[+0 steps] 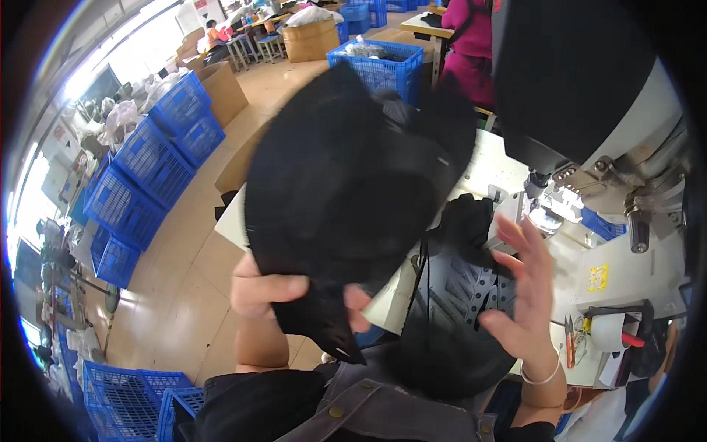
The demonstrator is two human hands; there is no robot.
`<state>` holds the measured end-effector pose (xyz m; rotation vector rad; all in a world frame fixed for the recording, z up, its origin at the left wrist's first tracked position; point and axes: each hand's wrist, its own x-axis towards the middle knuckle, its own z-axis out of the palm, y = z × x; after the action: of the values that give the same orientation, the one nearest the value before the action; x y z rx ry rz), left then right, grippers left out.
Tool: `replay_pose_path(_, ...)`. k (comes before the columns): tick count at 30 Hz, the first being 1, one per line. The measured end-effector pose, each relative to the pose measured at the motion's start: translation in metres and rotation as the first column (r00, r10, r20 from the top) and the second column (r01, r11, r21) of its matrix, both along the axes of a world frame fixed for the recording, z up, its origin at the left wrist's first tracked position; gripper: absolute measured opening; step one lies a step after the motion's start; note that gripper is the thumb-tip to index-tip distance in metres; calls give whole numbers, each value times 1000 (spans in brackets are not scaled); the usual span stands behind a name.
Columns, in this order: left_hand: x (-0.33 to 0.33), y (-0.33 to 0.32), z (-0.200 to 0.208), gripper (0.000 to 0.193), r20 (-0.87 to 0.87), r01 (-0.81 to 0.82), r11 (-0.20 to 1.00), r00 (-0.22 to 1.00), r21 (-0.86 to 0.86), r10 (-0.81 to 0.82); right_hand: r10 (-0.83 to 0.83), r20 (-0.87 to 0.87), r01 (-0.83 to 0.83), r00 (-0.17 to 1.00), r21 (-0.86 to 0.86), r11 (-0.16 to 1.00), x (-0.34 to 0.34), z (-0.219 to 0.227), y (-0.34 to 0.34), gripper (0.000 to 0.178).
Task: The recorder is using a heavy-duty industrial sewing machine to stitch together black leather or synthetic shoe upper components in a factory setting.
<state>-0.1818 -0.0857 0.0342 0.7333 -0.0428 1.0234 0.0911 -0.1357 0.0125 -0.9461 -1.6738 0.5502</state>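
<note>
My left hand (266, 289) is closed on the lower edge of a large black cloth hat (346, 184), raised in front of me and somewhat blurred. Its thumb lies over the cloth and fingertips show on the far side of a dangling flap. To the right, my right hand (526, 295) is held up with its fingers spread and nothing in it. Beneath that hand a second black cloth piece (449, 353) rests at my lap and the table edge, with a grey mesh-like panel, small holes and a thin dark cord.
A sewing machine (574, 169) stands at the right on a pale worktable (497, 158). Orange-handled snips (569, 342) and a white cup-like holder (609, 333) lie right. Blue crates (155, 162) line the left; another blue crate (390, 70) stands ahead, near a person in magenta (470, 37).
</note>
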Motion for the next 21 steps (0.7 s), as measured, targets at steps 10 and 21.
replay_pose_path(10,7,-4,-17,51,-185,37,990,981,-139,-62,-48,-292,-30,955,-255,966,-19,0,-27,34)
replay_pose_path(21,12,1,-21,51,-185,48,982,979,-181,-82,-168,-216,83,962,-354,931,-24,3,-31,47)
